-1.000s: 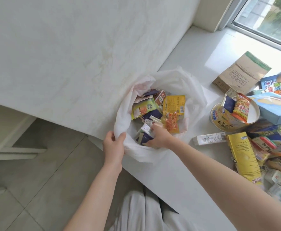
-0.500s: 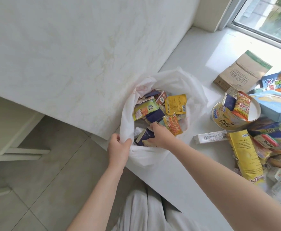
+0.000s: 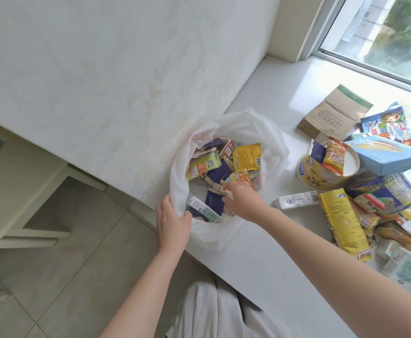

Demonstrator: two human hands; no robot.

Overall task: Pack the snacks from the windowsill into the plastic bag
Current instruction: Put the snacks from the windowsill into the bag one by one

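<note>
- Holding mixed snack pkts (image 3: 247, 157), plastic bag (image 3: 270, 142) sits on windowsill (image 3: 260, 264); tin (image 3: 316, 176) w/ pkts beside
- L hand (image 3: 172, 220) grips bag rim; R hand (image 3: 244, 201) over pkts, can't tell grip
- Vs earlier: R hand off purple pkt (image 3: 215, 201)

bag (image 3: 226, 236) on sill (image 3: 260, 269), packets (image 3: 247, 157) in it, snack pile (image 3: 379, 198) right

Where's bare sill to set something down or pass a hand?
Free: far sill between bag, brown pouch and window; near edge between bag and yellow pack, though the right arm crosses it. Crowded: right of the can, packs piled.
</note>
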